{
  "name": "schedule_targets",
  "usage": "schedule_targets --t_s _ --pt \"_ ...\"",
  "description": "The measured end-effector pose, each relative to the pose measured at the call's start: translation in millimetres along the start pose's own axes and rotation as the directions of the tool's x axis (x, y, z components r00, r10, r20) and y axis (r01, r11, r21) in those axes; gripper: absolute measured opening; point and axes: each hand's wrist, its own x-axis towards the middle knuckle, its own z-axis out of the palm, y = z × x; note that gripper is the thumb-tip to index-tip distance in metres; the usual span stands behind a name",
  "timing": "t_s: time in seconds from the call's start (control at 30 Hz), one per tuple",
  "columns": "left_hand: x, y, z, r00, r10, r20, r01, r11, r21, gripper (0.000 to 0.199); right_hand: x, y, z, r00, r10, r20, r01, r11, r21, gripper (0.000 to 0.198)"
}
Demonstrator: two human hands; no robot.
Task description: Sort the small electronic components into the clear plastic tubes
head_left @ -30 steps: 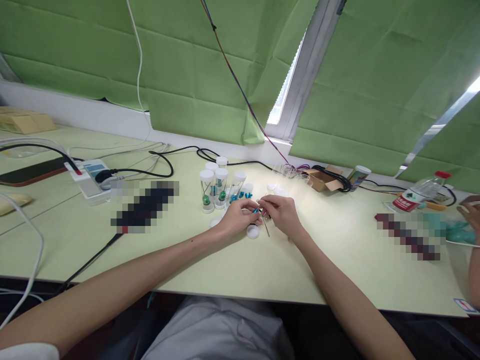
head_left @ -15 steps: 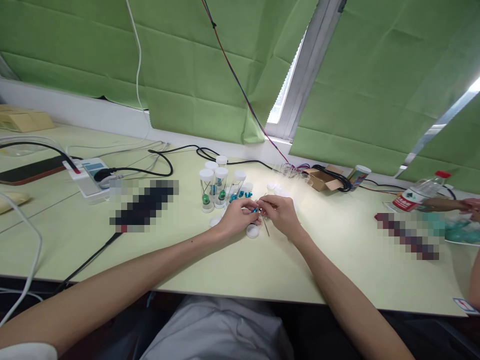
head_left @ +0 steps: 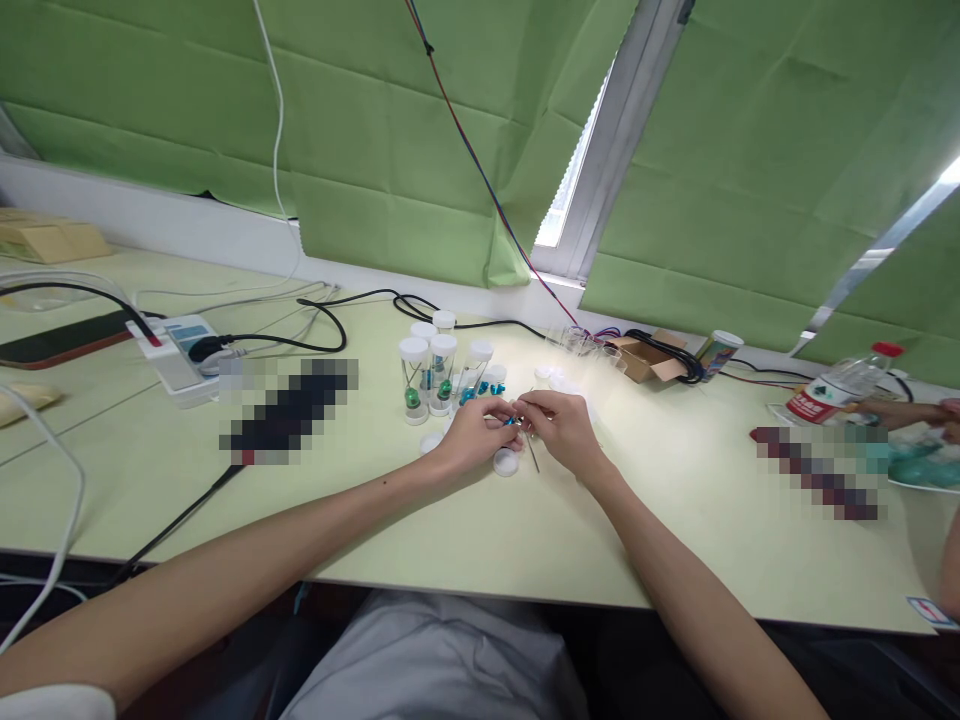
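My left hand [head_left: 472,437] is closed in a pinch on a small shiny blue piece [head_left: 511,421], whose exact kind is too small to make out. Right against it, my right hand [head_left: 564,428] has its thumb and fingers pressed together; what they grip is mostly hidden. A thin dark rod [head_left: 533,455] slants down below the fingers. Just under the left fingertips lies a round white cap [head_left: 505,462]. Clear tubes with white lids [head_left: 414,385] stand behind the left hand, with green and blue balls and thin rods inside. Loose blue pieces [head_left: 493,388] lie close by.
Left of the hands are a power strip [head_left: 180,362] with cables and a blurred-out dark object [head_left: 292,408]. An open cardboard box [head_left: 646,357] and a red-capped bottle [head_left: 840,385] stand to the right. At the far right, another person's hand [head_left: 926,415] is near teal items.
My hands stay in nearly the same place and pose. At the far right, the other person's hand has shifted slightly.
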Motion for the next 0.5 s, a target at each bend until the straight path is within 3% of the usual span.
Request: schedule_targets --t_s 0.5 --pt "0.3 2.2 1.4 1.000 0.025 -0.002 -0.025 0.999 0.024 0.021 -0.2 2.2 1.1 1.000 0.008 0.007 -0.008 1.000 -0.017 0.020"
